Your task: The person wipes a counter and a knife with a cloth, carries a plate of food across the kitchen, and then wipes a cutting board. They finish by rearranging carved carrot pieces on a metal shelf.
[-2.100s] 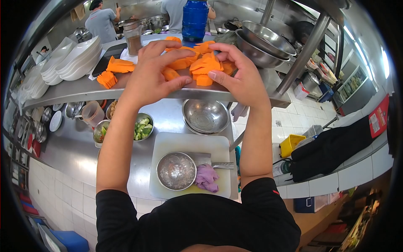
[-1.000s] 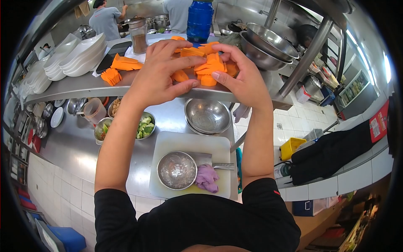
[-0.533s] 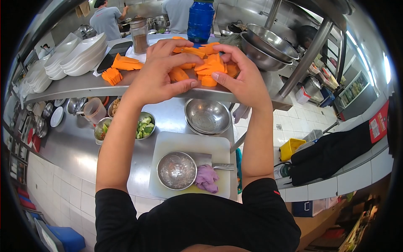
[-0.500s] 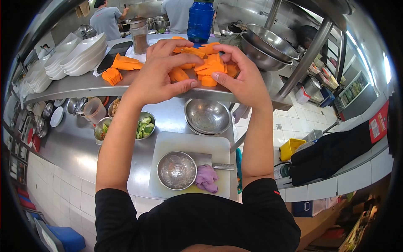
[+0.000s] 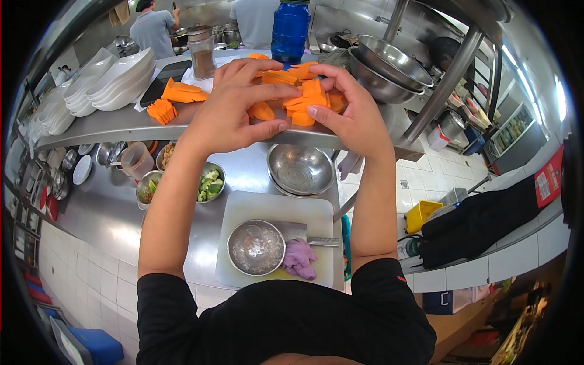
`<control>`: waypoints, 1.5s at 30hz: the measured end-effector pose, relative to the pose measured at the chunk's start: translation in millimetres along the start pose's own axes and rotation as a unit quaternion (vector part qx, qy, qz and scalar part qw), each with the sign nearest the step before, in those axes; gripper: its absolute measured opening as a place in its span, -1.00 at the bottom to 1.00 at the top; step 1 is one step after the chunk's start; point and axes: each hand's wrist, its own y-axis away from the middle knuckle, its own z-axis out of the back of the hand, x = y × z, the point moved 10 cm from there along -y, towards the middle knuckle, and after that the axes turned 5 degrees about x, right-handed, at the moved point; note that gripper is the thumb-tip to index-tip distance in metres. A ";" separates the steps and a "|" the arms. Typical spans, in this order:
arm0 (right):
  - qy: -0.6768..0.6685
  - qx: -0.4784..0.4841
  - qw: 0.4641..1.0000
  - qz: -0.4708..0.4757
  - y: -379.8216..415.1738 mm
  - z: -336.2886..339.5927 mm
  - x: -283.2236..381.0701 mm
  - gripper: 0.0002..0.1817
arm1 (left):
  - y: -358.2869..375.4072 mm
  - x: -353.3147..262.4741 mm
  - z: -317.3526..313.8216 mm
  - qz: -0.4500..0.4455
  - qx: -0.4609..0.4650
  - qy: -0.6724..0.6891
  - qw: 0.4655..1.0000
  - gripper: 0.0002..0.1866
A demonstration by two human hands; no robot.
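Both my hands are at a raised steel shelf, around a pile of cut orange carrot pieces (image 5: 309, 97). My left hand (image 5: 234, 103) reaches in from the left with its fingers apart, fingertips against the carrots and thumb low near the shelf edge. On the other side, my right hand (image 5: 350, 112) curves round the stacked carrots, its thumb on their near face and its fingers over the top and far side. Palms and some fingertips are hidden. More carrot pieces (image 5: 182, 92) lie in two small groups to the left.
White dishes (image 5: 125, 79), a spice jar (image 5: 201, 52), a blue jar (image 5: 290, 33) and steel bowls (image 5: 389, 73) share the shelf. Below, a cutting board (image 5: 243, 210) carries a bowl (image 5: 256, 247), cleaver (image 5: 322, 241) and purple cloth (image 5: 299, 258). Two people stand beyond.
My left hand has shifted slightly right, its index finger extending further over the carrots. My right hand stays nearly still around the stack.
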 end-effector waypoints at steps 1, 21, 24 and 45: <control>0.001 0.000 1.000 -0.001 0.0 0.0 0.3 -0.46 | 0.2 0.1 0.2 0.000 -0.001 -0.001 1.000 -0.52; -0.019 0.015 0.999 -0.027 0.5 -2.3 -1.2 -0.45 | 4.1 7.0 6.6 -0.004 -0.046 0.037 0.998 -0.64; -0.020 0.014 0.999 -0.026 0.4 -1.8 -2.2 -0.45 | 4.3 7.5 5.8 -0.007 -0.040 0.032 0.999 -0.63; -0.018 0.002 1.000 -0.012 -0.2 -1.0 -0.2 -0.44 | 1.1 2.8 3.7 0.006 -0.018 0.008 1.000 -0.51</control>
